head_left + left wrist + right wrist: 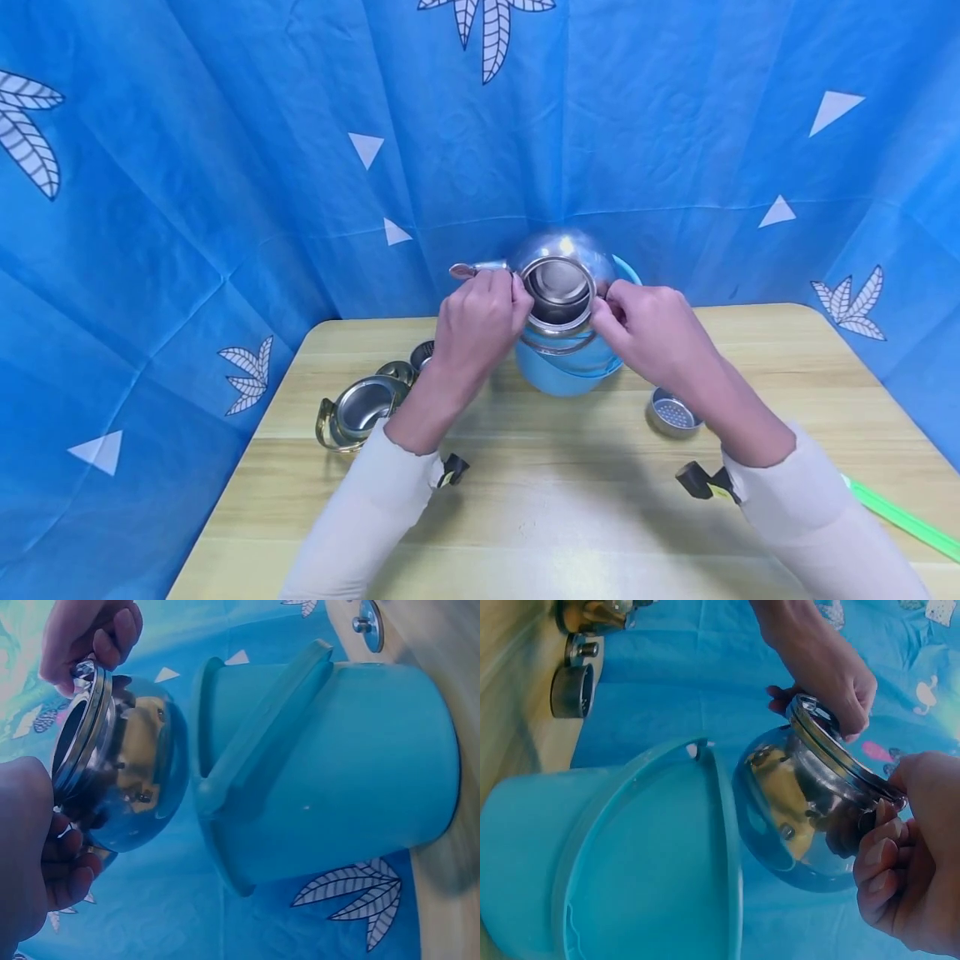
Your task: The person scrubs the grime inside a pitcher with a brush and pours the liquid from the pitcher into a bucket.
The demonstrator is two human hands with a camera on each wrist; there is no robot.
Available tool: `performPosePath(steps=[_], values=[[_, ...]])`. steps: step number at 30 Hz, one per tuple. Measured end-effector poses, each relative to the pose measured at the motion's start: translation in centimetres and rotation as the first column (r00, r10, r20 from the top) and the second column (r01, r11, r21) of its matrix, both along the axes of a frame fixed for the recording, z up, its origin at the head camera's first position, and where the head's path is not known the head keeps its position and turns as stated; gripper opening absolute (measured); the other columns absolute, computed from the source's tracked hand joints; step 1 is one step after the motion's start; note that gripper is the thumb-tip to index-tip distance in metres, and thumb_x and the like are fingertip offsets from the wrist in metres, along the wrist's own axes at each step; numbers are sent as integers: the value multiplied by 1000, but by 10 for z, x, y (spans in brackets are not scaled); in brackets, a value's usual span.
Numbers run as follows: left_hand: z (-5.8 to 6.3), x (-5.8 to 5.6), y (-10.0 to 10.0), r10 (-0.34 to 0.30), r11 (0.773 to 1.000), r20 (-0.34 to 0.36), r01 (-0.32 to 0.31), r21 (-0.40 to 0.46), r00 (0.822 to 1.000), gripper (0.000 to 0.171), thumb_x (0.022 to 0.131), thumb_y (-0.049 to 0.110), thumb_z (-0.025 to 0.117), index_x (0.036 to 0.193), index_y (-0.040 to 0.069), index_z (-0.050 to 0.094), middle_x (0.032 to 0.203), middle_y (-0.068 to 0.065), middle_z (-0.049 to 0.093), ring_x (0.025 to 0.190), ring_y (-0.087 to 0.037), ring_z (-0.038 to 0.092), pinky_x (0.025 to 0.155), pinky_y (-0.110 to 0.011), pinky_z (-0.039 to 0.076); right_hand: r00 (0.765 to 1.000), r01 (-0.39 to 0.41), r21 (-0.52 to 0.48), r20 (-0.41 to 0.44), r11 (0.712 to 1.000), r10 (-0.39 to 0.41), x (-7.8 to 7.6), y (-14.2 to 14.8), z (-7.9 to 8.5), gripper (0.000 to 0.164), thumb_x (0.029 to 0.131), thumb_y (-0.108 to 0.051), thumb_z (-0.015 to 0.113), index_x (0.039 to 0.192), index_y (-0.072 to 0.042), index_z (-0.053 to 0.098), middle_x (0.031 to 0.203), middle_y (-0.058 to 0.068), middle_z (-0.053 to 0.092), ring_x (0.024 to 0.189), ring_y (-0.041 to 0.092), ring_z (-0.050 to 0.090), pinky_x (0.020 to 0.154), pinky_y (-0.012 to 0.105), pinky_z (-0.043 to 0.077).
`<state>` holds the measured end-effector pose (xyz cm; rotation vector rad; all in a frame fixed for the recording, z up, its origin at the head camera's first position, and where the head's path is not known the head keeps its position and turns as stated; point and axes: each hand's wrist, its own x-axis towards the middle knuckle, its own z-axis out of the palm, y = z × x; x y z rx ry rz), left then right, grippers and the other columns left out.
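A shiny round metal teapot body (564, 242) hangs in the air over a light blue bucket (558, 379), its open mouth turned towards me. My left hand (483, 317) grips it at the rim, on the side where the spout (480, 268) sticks out. On the opposite side of the rim, my right hand (652, 329) pinches it with curled fingers. Both wrist views show the teapot (142, 765) just above the bucket's rim (731, 847), with a gap between them. Inside the mouth, bare metal is visible.
At the table's left stand a metal pot with gold handles (363, 408), a small lid (395, 372) and a perforated cup (422, 354). Another metal strainer cup (673, 414) sits right of the bucket. A green strip (903, 518) lies at the right edge. Blue cloth (465, 183) hangs behind.
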<state>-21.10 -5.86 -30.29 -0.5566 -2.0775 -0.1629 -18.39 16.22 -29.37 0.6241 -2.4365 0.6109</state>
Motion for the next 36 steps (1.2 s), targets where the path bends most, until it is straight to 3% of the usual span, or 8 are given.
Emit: performPosePath(steps=[14, 20, 27, 36], values=[[4, 25, -16, -42, 999, -37, 42, -7, 998, 33, 91, 16, 56, 59, 8, 49, 49, 0, 43, 40, -12, 40, 36, -21, 29, 997, -44, 42, 58, 998, 41, 25, -11, 2, 34, 94, -21, 54, 62, -16, 43, 52, -5, 33, 48, 8, 32, 47, 24, 28], [3, 37, -22, -53, 998, 27, 54, -25, 998, 35, 92, 16, 51, 58, 11, 46, 49, 1, 39, 39, -11, 35, 37, -21, 22, 986, -81, 67, 154, 994, 70, 36, -14, 1, 34, 98, -23, 52, 65, -16, 47, 54, -4, 37, 49, 8, 34, 47, 23, 31], [0, 52, -31, -46, 997, 119, 53, -62, 992, 36, 91, 17, 50, 56, 13, 43, 48, 3, 35, 38, -10, 28, 39, -20, 16, 973, -128, 108, 207, 986, 104, 49, -20, -5, 31, 97, -25, 53, 68, -17, 50, 55, -7, 39, 50, 6, 36, 48, 21, 34], [-10, 67, -39, -48, 993, 205, 68, -93, 978, 36, 89, 19, 50, 54, 16, 41, 47, 5, 33, 39, -7, 26, 39, -21, 18, 917, -225, 54, 350, 973, 193, 57, -23, -23, 33, 98, -24, 52, 66, -21, 48, 54, -11, 38, 46, 0, 35, 46, 19, 35]])
